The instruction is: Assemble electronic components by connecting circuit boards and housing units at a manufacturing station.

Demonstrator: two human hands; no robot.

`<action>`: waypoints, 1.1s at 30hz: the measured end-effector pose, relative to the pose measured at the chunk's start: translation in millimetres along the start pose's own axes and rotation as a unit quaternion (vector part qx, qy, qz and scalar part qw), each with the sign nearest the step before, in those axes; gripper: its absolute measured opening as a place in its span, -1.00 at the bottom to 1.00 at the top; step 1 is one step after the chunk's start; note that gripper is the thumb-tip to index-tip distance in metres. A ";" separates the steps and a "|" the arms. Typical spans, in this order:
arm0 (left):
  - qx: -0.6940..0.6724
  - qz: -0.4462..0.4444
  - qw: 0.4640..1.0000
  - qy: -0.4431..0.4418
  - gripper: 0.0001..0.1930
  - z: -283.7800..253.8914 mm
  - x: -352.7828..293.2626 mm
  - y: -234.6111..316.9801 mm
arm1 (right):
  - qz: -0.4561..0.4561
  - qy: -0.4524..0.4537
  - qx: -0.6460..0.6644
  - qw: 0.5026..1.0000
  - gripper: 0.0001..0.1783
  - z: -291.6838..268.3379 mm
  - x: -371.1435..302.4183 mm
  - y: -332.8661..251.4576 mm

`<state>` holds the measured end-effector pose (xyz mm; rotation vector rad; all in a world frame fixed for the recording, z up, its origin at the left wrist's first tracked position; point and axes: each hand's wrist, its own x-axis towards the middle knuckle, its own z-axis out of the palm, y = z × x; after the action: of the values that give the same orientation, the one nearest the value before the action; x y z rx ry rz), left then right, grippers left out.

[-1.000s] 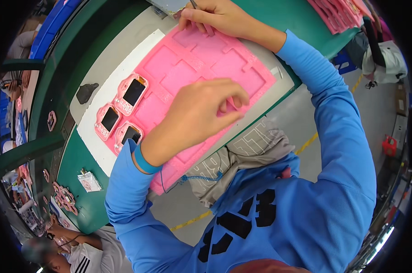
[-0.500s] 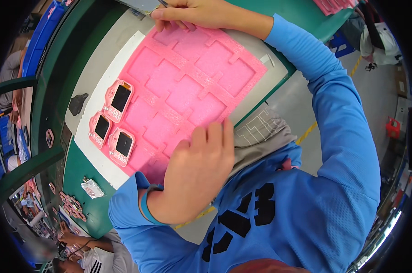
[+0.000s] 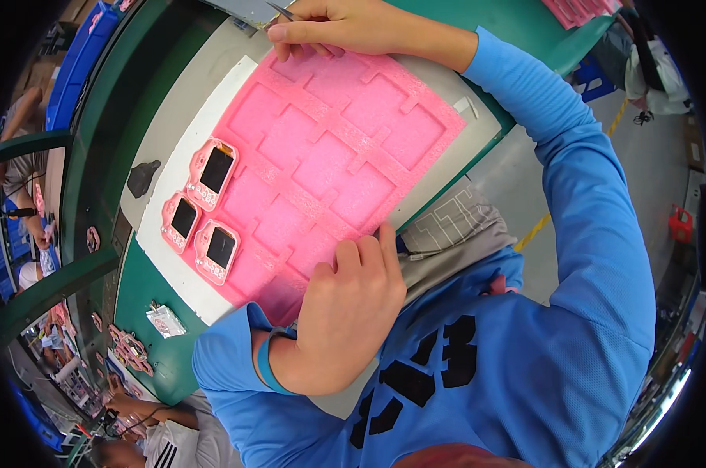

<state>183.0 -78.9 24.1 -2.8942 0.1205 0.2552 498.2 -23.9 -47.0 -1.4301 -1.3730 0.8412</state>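
Note:
A pink foam tray (image 3: 345,148) with several recessed pockets lies slanted on the table. Three pink-framed devices with dark screens sit at its left end: an upper one (image 3: 215,169), a left one (image 3: 183,219) and a lower one (image 3: 219,248). My left hand (image 3: 353,312), with a teal wristband, is closed at the tray's near edge, fingers bent and thumb hidden. At the far edge my right hand (image 3: 325,30) is closed round dark, thin-pointed tweezers (image 3: 279,11), its lower fingers curled over the tray's rim.
Under the tray is a white board (image 3: 183,274). A dark lump (image 3: 142,179) lies left of it, and a small clear bag (image 3: 166,320) rests on the green table. Green frame bars (image 3: 56,292) stand at the left. Another person (image 3: 177,441) works at lower left.
My left hand's fingers have bent more and drawn back slightly toward me along the tray's near edge. The tweezers' tip shows more. The whole scene sits slightly further right and lower.

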 end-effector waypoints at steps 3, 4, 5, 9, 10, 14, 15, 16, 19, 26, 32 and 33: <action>-0.014 -0.003 1.000 0.004 -0.46 2.3 4.9 -4.2 | -0.005 -0.012 -0.038 0.999 -0.52 -6.9 4.5 0.1; -0.016 -0.005 1.000 0.009 -0.48 3.0 2.3 -5.6 | -0.009 -0.006 -0.026 1.000 -0.52 -2.0 8.1 -2.2; -0.015 -0.007 1.000 0.014 -0.49 6.2 0.0 -6.5 | -0.014 -0.001 -0.013 1.000 -0.52 3.0 11.4 -2.5; -0.018 -0.031 0.999 0.025 -0.60 6.5 -1.9 0.4 | -0.102 0.023 -0.171 0.980 -0.58 -1.4 -0.3 5.4; -0.007 -0.027 0.999 0.029 -0.69 8.7 1.9 4.7 | -0.131 0.056 -0.135 0.981 -0.54 4.7 -1.9 8.6; -0.034 -0.039 0.998 0.045 -0.49 23.4 -0.2 14.9 | -0.053 0.058 -0.054 0.995 -0.61 6.6 -20.7 -19.0; -0.035 -0.038 0.998 0.046 -0.49 25.2 -1.1 14.9 | -0.007 0.054 -0.020 0.998 -0.63 8.5 -20.3 -20.8; -0.043 -0.031 0.997 0.050 -0.49 26.1 -0.5 17.8 | -0.020 0.051 -0.014 0.998 -0.63 9.4 -20.1 -21.1; -0.063 -0.016 0.997 0.052 -0.49 26.8 -0.4 15.6 | -0.008 0.048 -0.009 0.999 -0.66 11.5 -13.7 -19.6; -0.095 0.073 0.989 0.086 -0.70 20.9 0.4 4.9 | 0.009 0.045 -0.002 0.999 -0.68 9.7 -10.7 -14.7; -0.166 0.212 0.963 0.015 -0.85 27.0 0.5 10.5 | -0.012 0.042 -0.016 0.999 -0.70 11.3 -9.8 -12.9; -0.176 0.238 0.955 -0.014 -0.86 29.5 0.7 13.0 | -0.017 0.042 -0.019 0.999 -0.70 12.3 -9.7 -12.7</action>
<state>177.5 -84.5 -7.2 -3.1645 0.8554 0.4373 481.2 -32.4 -40.2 -1.4506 -1.3516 0.7292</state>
